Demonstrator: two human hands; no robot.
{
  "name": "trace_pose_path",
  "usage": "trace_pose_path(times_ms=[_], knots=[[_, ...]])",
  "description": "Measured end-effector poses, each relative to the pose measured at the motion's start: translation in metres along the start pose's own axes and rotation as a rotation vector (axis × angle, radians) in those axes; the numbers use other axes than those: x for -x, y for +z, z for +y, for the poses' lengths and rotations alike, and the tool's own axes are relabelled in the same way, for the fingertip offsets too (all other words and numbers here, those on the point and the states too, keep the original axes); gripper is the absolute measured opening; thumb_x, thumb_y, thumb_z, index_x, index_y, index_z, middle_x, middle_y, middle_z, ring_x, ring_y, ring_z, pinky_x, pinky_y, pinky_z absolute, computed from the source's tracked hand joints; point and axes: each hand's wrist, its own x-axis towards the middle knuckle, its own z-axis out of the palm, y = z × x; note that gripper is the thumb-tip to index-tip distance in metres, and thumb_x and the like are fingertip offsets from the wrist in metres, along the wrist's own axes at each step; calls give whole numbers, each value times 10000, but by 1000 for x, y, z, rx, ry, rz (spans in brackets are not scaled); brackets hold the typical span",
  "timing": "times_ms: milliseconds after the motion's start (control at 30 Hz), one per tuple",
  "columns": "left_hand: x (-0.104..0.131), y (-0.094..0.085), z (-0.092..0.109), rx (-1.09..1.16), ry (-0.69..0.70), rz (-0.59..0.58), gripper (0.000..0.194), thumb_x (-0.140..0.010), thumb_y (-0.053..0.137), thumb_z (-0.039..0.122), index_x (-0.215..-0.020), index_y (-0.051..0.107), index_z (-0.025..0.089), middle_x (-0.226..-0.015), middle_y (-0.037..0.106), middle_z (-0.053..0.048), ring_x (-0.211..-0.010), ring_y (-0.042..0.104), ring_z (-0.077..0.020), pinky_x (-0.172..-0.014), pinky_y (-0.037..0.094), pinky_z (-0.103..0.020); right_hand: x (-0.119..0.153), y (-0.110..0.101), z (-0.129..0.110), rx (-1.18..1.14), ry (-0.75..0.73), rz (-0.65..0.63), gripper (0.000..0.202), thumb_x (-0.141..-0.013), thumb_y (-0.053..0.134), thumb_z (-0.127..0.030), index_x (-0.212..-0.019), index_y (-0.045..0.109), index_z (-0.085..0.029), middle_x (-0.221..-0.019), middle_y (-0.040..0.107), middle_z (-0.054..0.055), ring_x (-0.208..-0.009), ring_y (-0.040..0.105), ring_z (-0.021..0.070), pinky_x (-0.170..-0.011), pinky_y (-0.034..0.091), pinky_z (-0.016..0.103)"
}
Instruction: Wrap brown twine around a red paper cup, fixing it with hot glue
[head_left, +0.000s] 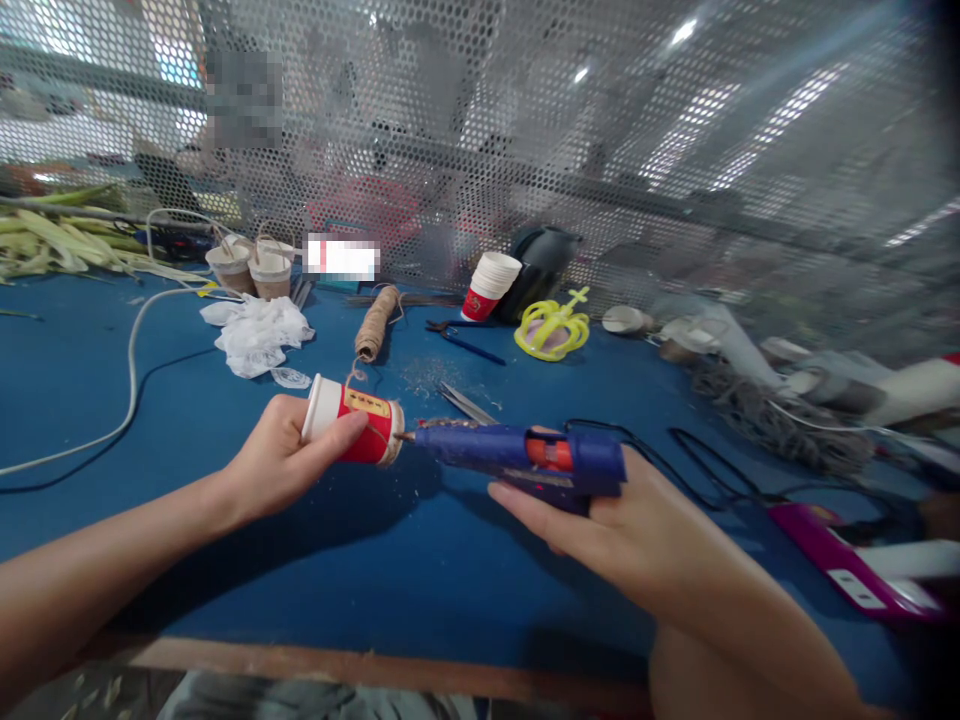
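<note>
My left hand (pixel 289 445) is wrapped round a red and white paper cup (pixel 321 408), tipped on its side with its base to the right. Twine is wound about the cup's base end, and a strand leads up toward a spool of twine (pixel 376 325) behind it. In my right hand (pixel 600 525) is a blue glue gun (pixel 480 447), held level. Its nozzle points left and meets, or nearly meets, the twine-wound base; I cannot tell if it touches. Scissors or tweezers (pixel 466 402) lie just behind the gun, partly hidden.
Crumpled white plastic (pixel 259 335), blue-handled pliers (pixel 469 342), stacked paper cups (pixel 491 285) and a yellow crown-shaped piece (pixel 553 330) stand farther back. A purple power strip (pixel 847 565) and black cord (pixel 697 465) lie right. A perforated metal screen (pixel 480 130) closes off the table's back.
</note>
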Motion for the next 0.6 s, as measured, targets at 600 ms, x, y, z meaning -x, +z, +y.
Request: trace_pose_path(times_ms=[600], knots=[[2,1,-2,-175,437,1,271,-783,476,110,-516,500,149,-433,378,64,-381,300,-45,-375,232,-176,-6,0,3,-1,67,-34,300,-703,569,-425,-538,465,-197,-416,462,-39,-388,405,100,-377,348,222]])
